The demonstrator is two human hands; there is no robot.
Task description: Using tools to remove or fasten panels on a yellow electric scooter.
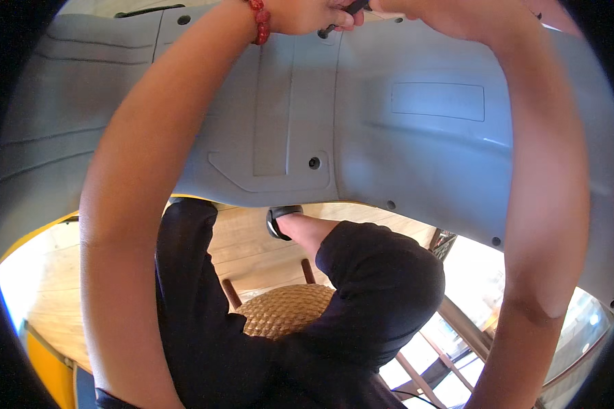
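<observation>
Both my arms reach up to the top edge of the picture, in front of a large grey plastic panel [416, 136]. My left hand [307, 13], with a red bead bracelet [259, 20] on its wrist, pinches a thin dark tool [348, 12] against the panel. My right hand [430, 13] meets the tool's upper end. It is mostly cut off by the frame, so its grip is hidden.
The panel has a raised cover plate with a screw hole [314, 163] and more holes along its lower rim [390, 204]. Below it are my black-trousered legs [375, 286], a woven stool seat [286, 310], a wooden floor [252, 252] and a yellow part [48, 378] at the lower left.
</observation>
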